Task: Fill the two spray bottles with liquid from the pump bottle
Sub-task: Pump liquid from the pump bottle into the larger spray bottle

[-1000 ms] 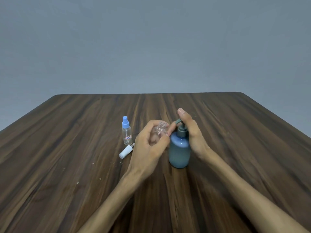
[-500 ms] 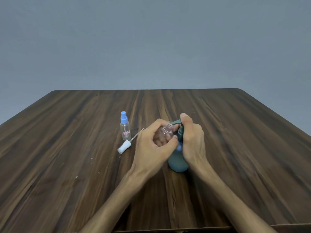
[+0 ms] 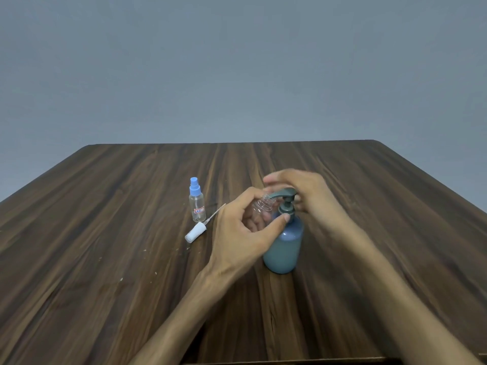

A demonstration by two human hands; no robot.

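I see the uncapped clear spray bottle gripped in my left hand, its open neck tucked under the spout of the blue pump bottle standing mid-desk. My right hand hovers blurred over the pump head, fingers loosely extended and grasping nothing. To the left stands the blue-capped spray bottle, with the white sprayer cap lying just beside it.

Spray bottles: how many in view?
2. A clear plastic spray bottle with blue cap stands on the wooden table; an uncapped clear bottle is held by the left hand under the pump spout.
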